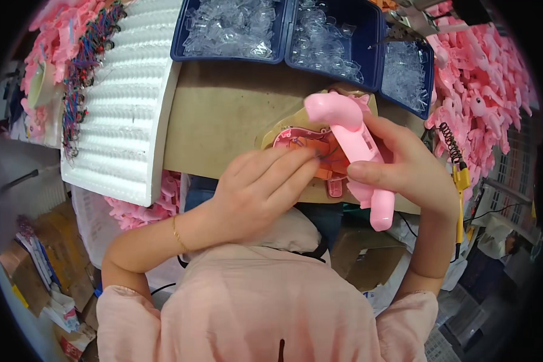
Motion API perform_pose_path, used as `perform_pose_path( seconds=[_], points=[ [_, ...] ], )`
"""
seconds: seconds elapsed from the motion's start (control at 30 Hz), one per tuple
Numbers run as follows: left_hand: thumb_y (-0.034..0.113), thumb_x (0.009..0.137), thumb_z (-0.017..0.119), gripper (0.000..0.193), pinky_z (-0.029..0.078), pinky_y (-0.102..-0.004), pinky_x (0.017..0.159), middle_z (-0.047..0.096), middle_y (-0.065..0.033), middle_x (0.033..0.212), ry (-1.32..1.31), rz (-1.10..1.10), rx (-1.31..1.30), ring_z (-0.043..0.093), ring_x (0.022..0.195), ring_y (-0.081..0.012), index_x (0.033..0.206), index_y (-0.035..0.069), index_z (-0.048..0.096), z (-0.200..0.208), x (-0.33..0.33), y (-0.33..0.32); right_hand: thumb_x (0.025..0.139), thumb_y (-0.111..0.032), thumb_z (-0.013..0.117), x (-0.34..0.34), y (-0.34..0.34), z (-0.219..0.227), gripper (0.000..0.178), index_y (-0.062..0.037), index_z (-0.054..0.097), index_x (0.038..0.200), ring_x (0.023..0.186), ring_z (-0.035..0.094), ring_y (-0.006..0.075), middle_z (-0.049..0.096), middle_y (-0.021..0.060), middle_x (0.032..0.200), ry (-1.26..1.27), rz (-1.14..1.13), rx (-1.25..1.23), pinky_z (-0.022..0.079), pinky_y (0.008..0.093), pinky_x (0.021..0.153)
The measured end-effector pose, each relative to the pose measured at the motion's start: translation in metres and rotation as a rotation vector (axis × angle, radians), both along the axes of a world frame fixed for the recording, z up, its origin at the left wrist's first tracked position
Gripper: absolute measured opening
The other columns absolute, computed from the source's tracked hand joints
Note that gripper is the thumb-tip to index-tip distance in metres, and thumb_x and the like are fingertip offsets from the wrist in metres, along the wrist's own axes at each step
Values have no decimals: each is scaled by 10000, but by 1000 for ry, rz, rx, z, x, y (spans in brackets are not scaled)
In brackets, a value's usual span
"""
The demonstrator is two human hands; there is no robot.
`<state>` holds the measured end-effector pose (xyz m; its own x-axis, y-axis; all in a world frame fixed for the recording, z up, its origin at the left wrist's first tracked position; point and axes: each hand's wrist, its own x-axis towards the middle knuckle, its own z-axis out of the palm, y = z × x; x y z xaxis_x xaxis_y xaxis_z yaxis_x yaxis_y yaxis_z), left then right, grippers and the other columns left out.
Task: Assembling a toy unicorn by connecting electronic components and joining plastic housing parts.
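Observation:
My right hand (407, 163) grips a glossy pink plastic shell half (359, 148), curved at its top end, with the thumb on its near face and the fingers behind. It is held tilted above a second pink shell half (288, 135), which lies open in a tan fixture (276, 128) with orange inside. My left hand (259, 187) reaches over that lower shell, fingers straight and pressed together, tips down at thin dark wires (326, 154) in it. The left thumb is hidden below the palm, so what the fingertips pinch does not show.
Blue bins (229, 57) of clear plastic parts line the back of the brown worktop (214, 114). A white ribbed foam tray (117, 114) stands at the left, bundled coloured wires (81, 84) along its edge. Pink parts (479, 90) heap at the right beside a yellow-handled tool (460, 181) on a coiled cord.

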<state>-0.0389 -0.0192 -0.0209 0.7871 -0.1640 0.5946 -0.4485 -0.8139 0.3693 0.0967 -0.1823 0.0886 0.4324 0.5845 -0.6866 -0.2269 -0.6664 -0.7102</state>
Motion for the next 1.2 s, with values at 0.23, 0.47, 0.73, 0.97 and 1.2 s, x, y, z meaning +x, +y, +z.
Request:
perform_pose_path(
  seconds=[0.23,0.47,0.73,0.97,1.2],
  points=[
    [116,730,597,311,409,-303,769,591,-73,1146,-56,-90,191,548,1022,-183,1035,74,639,-15,2,-1,756,-218,678,-4,-9,-9,634,33,436,1286,919,531,98,557,38,1033,18,-21,62,452,249,805],
    [189,761,533,348,394,-299,789,561,-65,1090,7,-121,658,516,1082,-214,1066,37,605,20,-7,-14,762,-141,639,-15,-8,-7,595,28,432,1294,920,537,101,548,47,1085,-64,-127,21,453,253,808],
    [139,729,575,447,441,-315,775,531,-65,1120,308,-36,476,537,931,-196,1169,74,521,11,-22,-15,604,-187,757,-11,11,-19,672,-27,510,1209,1094,484,316,559,146,1120,-909,695,9,327,397,994],
    [10,659,660,383,430,-312,712,614,-44,969,417,-42,-212,578,815,-191,1037,65,638,-6,-48,36,520,-205,791,-16,7,-32,752,-56,521,1205,1131,467,327,538,122,1171,-973,713,-28,325,428,1004],
    [88,677,685,392,421,-315,676,594,-28,958,184,94,-194,568,813,-179,1066,81,637,-26,-21,27,531,-240,787,-14,5,-35,736,-63,537,1200,1134,459,342,528,120,1193,-982,678,-38,333,437,1004]
  ],
)
